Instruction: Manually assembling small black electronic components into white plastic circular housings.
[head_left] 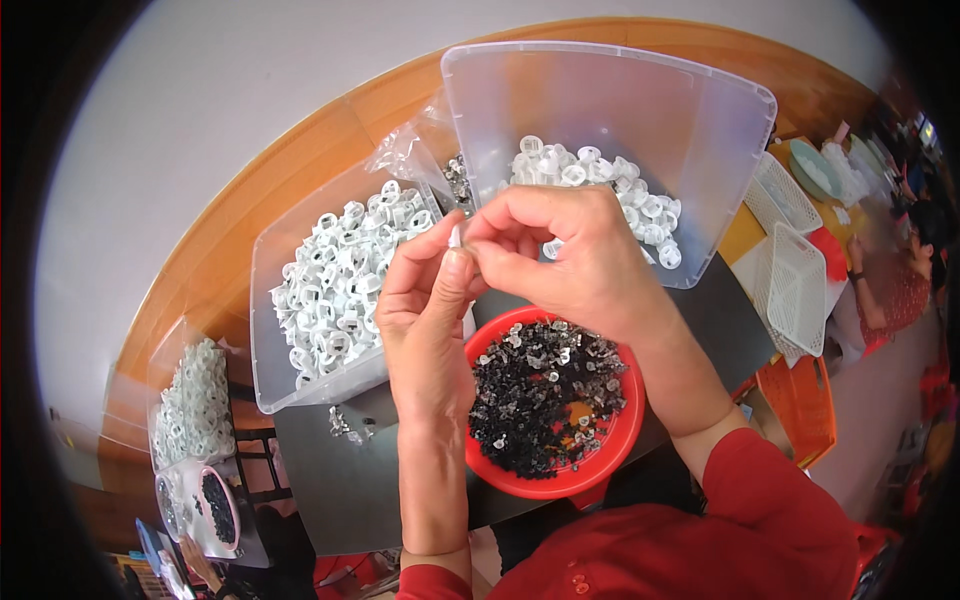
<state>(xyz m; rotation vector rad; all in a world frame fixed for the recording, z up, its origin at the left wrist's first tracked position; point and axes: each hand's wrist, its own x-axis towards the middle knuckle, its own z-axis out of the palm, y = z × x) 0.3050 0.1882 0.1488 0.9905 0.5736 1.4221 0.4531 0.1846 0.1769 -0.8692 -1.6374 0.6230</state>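
Above the red bowl, my two hands meet at the fingertips. My left hand pinches a small white plastic part between thumb and forefinger. Closed and bent in from the right, my right hand has its thumb and forefinger against the same spot; whatever it grips there is hidden. Small black and clear plastic pieces fill the bowl. Left of my hands stands a clear bin of white ring-shaped parts. Behind them, a larger clear bin holds a smaller heap of white parts.
A clear plastic bag lies between the bins. Loose clear pieces lie on the dark table. White baskets and an orange crate stand to the right. Another person sits at far right; a co-worker's hand shows lower left.
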